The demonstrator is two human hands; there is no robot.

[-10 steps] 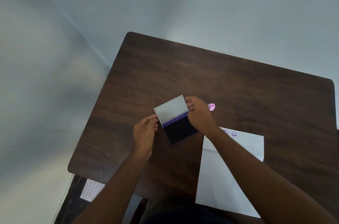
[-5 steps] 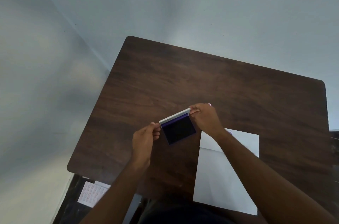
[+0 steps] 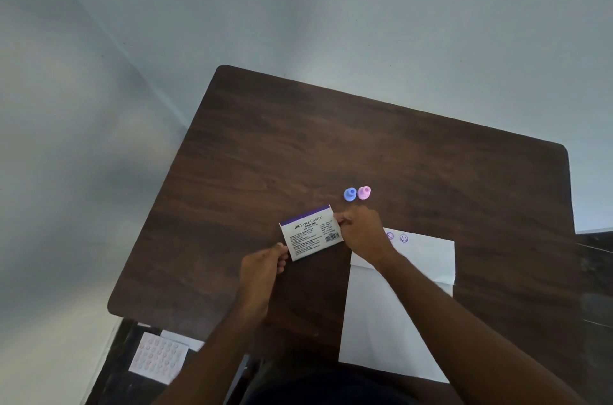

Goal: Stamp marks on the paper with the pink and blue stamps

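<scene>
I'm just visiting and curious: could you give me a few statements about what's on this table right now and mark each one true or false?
1. The stamp pad is closed, its printed lid up. True.
2. The right hand holds the pink stamp. False: it stands free on the table, and both hands touch the stamp pad.
3. The blue stamp stands right beside the pink one. True.
4. The paper is unmarked. False: two smiley marks show near its far edge.
5. The left hand rests on the paper. False: its fingers are at the pad's near left corner.
</scene>
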